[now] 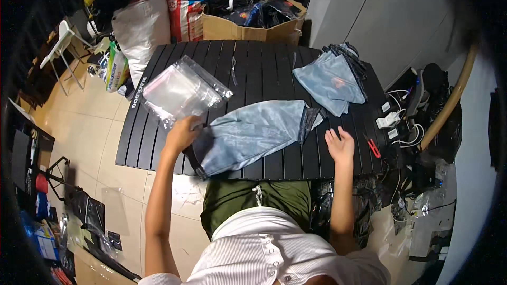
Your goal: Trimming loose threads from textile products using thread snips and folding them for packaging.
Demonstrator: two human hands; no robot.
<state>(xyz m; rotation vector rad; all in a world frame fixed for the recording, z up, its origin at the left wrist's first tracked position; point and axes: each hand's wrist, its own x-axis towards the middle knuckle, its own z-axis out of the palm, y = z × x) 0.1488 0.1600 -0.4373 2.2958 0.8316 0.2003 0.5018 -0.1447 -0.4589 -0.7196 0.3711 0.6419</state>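
A folded light-blue denim garment lies across the near part of the black slatted table. My left hand rests at the garment's left end, its fingers touching the bottom edge of a stack of clear plastic bags. My right hand lies flat and spread on the table slats to the right of the garment, holding nothing. A second pile of folded light-blue denim sits at the far right of the table.
A red-handled cutter lies near the table's right edge, beside white power adapters and cables. A cardboard box with dark items and a white sack stand behind the table. A white chair is at the far left.
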